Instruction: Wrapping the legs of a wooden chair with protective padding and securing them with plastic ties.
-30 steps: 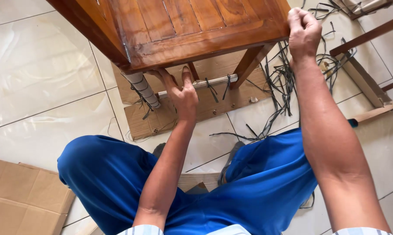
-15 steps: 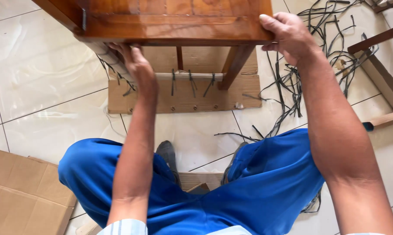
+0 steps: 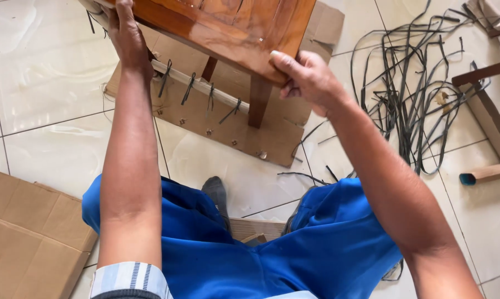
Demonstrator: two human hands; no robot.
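Stool (image 3: 228, 27), varnished wood, tilted above floor (image 3: 45, 83). Right hand (image 3: 305, 77) clamps near corner, steadying it; left hand (image 3: 125, 36) grips far edge by strap-tied rail (image 3: 200, 91). Beyond: cardboard (image 3: 244, 130), loose straps (image 3: 410, 83).

Glossy white tile floor (image 3: 45, 83), loose dark straps (image 3: 410, 83) right of a flat cardboard sheet (image 3: 233, 124), folded cardboard box (image 3: 23, 238) lower left of it

Head cam looks steeply down, close, probably from seated height.
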